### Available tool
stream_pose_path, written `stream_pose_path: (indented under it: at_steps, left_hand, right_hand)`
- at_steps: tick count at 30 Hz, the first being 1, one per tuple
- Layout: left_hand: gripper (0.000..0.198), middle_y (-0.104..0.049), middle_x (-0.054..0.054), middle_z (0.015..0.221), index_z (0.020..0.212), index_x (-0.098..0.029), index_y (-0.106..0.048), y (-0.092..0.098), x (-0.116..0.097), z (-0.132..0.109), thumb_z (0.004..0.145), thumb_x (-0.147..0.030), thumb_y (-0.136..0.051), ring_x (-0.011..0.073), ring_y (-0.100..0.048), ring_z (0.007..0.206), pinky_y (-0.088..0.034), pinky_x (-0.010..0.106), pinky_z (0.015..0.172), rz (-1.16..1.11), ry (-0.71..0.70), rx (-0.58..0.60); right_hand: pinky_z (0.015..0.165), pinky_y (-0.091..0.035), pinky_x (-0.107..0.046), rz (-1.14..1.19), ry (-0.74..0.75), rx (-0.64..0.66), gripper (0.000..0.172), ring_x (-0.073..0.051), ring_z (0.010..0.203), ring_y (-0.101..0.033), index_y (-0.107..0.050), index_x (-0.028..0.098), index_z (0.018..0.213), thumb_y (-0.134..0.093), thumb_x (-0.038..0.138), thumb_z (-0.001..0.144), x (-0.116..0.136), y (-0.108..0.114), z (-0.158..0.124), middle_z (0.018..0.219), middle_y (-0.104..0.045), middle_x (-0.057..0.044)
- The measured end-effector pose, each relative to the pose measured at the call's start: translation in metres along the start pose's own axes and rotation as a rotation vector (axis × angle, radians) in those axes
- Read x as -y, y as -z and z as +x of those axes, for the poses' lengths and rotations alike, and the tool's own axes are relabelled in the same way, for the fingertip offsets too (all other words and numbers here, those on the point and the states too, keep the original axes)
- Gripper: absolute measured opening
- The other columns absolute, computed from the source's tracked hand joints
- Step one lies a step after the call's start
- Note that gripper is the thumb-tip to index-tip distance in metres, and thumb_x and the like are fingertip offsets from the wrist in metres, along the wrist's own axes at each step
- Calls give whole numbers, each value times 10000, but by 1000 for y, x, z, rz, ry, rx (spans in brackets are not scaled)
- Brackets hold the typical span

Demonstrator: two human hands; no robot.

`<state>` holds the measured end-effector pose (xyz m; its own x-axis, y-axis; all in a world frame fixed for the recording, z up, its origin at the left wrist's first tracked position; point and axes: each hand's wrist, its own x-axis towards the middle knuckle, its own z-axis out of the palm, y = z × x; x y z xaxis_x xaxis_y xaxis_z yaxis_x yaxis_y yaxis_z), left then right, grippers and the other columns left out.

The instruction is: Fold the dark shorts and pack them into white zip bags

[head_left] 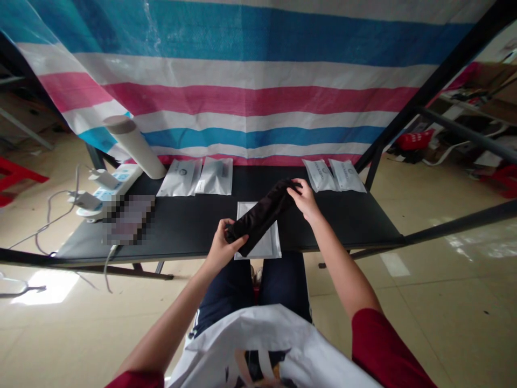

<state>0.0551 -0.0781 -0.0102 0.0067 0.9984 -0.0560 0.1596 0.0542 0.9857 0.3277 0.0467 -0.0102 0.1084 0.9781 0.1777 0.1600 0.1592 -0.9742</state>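
The left hand (224,243) grips the lower end and the right hand (305,201) pinches the upper end of a folded, glossy black fabric piece (262,217), held over a flat white plastic pouch (267,246) mid-frame on the black table (347,218).

Between your left hand (221,243) and right hand (304,200): black cloth (262,214), soft, with a faint satin sheen. Beneath it on your bench (347,218): flat pouch (267,247), pale plastic, glossy. Bench top: black, smooth, matt. Further packets (180,178): white film, lightly glossy. Tube (135,146): pale cardboard, matt. Power strip (117,186): white plastic, smooth. Backdrop sheet (242,91): striped woven plastic, slightly rough. Frame (444,81): black metal, matt. Floor (436,307): glossy tile.
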Motion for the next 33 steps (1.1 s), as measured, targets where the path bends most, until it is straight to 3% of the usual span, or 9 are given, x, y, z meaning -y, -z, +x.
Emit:
stream_pose_path:
  at_steps: [3, 6, 9, 12, 15, 17, 23, 28, 33]
  left_hand:
    - [498, -551, -23, 816, 1014, -263, -429, -25, 10, -45, 688, -482, -733, 143, -591, 703, -490, 253, 595, -53, 104, -64]
    - [515, -566, -12, 818, 994, -269, -389, -55, 32, -75, 709, -586, -678, 147, -599, 594, -489, 288, 508, -189, 329, -151]
    - [524, -589, 8, 822, 1003, -266, -358, -74, 54, -93, 739, -630, -628, 166, -618, 571, -502, 323, 513, -240, 469, -75]
    - [516, -595, 66, 920, 1027, -266, -369, -68, 67, -102, 754, -598, -655, 220, -649, 745, -529, 372, 630, -22, 279, -29]
    - [602, -559, 152, 1087, 1105, -253, -429, -41, 72, -100, 684, -504, -778, 326, -595, 1022, -497, 491, 848, 385, -165, -121]
    - [607, -542, 176, 1188, 1198, -237, -463, -21, 69, -88, 707, -409, -777, 369, -529, 1157, -438, 544, 948, 659, -419, -103]
    - [641, -439, 67, 1509, 1429, -285, -426, 9, 50, -35, 826, -154, -598, 287, -343, 1417, -334, 450, 1098, 1175, -805, 383]
    - [537, -537, 67, 1433, 1322, -208, -548, 5, 46, -17, 808, -60, -500, 229, -401, 1392, -346, 399, 1111, 1019, -844, 528]
    - [387, -676, 105, 1166, 1167, -198, -594, 0, 36, -7, 781, -191, -573, 254, -608, 1128, -464, 409, 980, 673, -588, 446]
  right_hand:
    - [822, -510, -340, -93, 60, 119, 335, -230, 987, -658, -580, 240, 1054, -678, 303, 740, 1, -27, 13, 1062, -686, -54]
    - [843, -499, -352, -244, 89, 272, 263, -225, 957, -665, -632, 240, 972, -693, 210, 718, -16, -57, 17, 992, -702, -37]
    - [840, -490, -350, -370, 132, 370, 212, -211, 889, -665, -661, 238, 892, -726, 181, 698, -38, -76, 13, 889, -704, -19]
    - [806, -490, -332, -411, 201, 343, 211, -199, 844, -646, -675, 226, 898, -763, 258, 709, -52, -80, 9, 879, -687, -27]
    - [777, -484, -310, -410, 261, 314, 210, -192, 836, -636, -681, 208, 902, -763, 307, 736, -56, -78, 6, 882, -671, -37]
    - [776, -479, -300, -414, 290, 301, 182, -188, 844, -636, -682, 202, 896, -752, 300, 759, -58, -77, 5, 890, -669, -38]
    - [773, -472, -286, -457, 307, 282, 160, -179, 838, -634, -685, 198, 904, -748, 278, 781, -60, -78, 3, 896, -669, -33]
    - [811, -474, -292, -471, 310, 282, 158, -182, 863, -639, -690, 201, 916, -745, 277, 790, -58, -78, 2, 920, -677, -35]
    - [819, -472, -289, -479, 303, 276, 151, -179, 877, -643, -694, 197, 915, -747, 267, 791, -57, -77, 2, 936, -685, -37]
